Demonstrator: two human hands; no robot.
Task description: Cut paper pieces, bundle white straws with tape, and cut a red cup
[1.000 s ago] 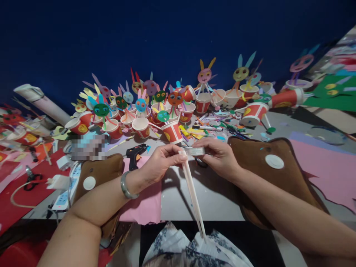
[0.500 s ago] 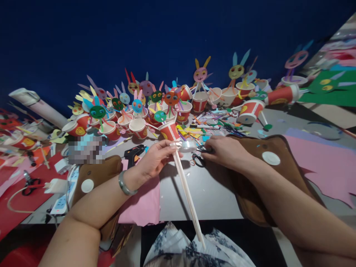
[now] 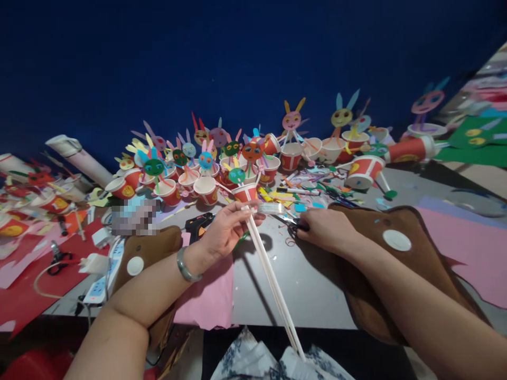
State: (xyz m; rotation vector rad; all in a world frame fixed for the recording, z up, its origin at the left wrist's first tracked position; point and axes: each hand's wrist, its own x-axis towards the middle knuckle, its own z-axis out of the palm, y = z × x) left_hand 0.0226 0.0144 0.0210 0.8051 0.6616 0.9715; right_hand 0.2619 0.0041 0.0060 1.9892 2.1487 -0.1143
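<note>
My left hand (image 3: 227, 227) pinches the top of several long white strips (image 3: 271, 277) between thumb and fingers. The strips slant down over the table edge to the patterned cloth at my lap. At the left fingertips, a shiny clear piece (image 3: 270, 208) juts out to the right; its exact kind is hard to make out. My right hand (image 3: 327, 227) is closed on the black handles of a pair of scissors (image 3: 295, 226). Their blades point left, close to the clear piece; whether they touch it is unclear.
Red paper cups (image 3: 206, 191) with paper rabbit faces crowd the table's back. A black glue gun (image 3: 198, 224) lies by my left wrist. Brown pads (image 3: 368, 232) lie under both forearms. Pink paper (image 3: 209, 295), markers, scraps and a power strip (image 3: 103, 277) lie around.
The scissor handles have come closer together. My view has shifted, so the cups and table appear lower and farther right. My left hand still holds the white strips.
</note>
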